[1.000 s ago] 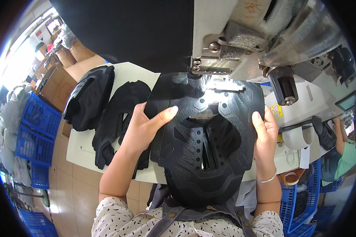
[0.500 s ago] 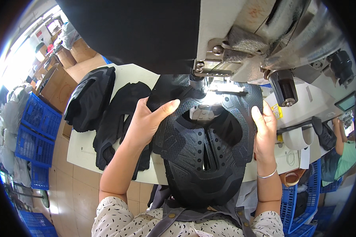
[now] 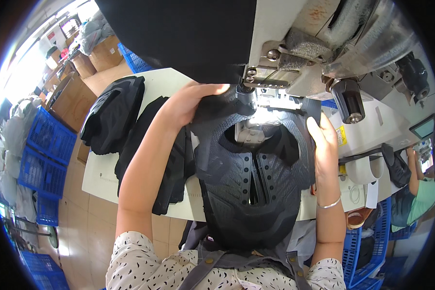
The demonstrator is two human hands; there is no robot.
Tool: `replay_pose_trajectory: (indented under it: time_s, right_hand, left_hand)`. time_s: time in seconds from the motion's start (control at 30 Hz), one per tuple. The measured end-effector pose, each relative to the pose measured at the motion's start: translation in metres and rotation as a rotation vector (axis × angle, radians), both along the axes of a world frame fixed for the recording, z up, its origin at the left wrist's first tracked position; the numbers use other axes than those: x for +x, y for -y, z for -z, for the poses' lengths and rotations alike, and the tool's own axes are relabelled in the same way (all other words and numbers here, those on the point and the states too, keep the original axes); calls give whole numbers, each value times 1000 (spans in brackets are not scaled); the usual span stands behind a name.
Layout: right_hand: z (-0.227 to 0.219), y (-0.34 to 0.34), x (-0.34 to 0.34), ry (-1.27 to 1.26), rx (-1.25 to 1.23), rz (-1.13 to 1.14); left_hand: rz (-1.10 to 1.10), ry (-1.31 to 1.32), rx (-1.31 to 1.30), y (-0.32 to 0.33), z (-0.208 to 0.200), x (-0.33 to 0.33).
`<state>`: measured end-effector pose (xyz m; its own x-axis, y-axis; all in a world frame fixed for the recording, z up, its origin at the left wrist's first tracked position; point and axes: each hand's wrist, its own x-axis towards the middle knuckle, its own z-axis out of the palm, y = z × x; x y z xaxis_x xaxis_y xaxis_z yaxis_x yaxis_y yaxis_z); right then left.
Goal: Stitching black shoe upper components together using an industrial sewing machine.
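Observation:
A black shoe upper, opened out flat with two rows of eyelets, lies under the lit needle area of a sewing machine. Its toe end points toward me and overhangs the table edge. My left hand pinches the far left flap, thumb stretched toward the presser parts and the other fingers mostly hidden. At the right edge my right hand is closed on the same upper, thumb on top and fingers along the outer side. Through the upper's collar opening a metal machine part shows.
More black uppers lie stacked on the pale table at left. Blue crates and cardboard boxes stand beyond it. Another blue crate is at lower right, near a co-worker in a green top.
My left hand has slid farther away along the left flap, toward the machine. The upper has turned slightly and its left flap has shifted. My right hand stays on the right edge.

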<state>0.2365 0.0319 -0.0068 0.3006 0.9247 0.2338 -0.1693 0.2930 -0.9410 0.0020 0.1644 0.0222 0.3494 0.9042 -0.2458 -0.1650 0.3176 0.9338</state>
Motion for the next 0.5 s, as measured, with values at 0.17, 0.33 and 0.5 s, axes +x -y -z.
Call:
replay_pose_trajectory:
  time_s: [0.17, 0.33, 0.5]
  right_hand:
    - [24, -36, 33, -151, 3, -112]
    - [35, -14, 24, 558, -73, 25]
    - [53, 4, 20, 1003, -110, 104]
  left_hand:
    - [-466, -526, 1066, -8, -15, -27]
    - [-517, -625, 1111, 57, -37, -124]
    - [-442, -218, 868, 110, -42, -197]
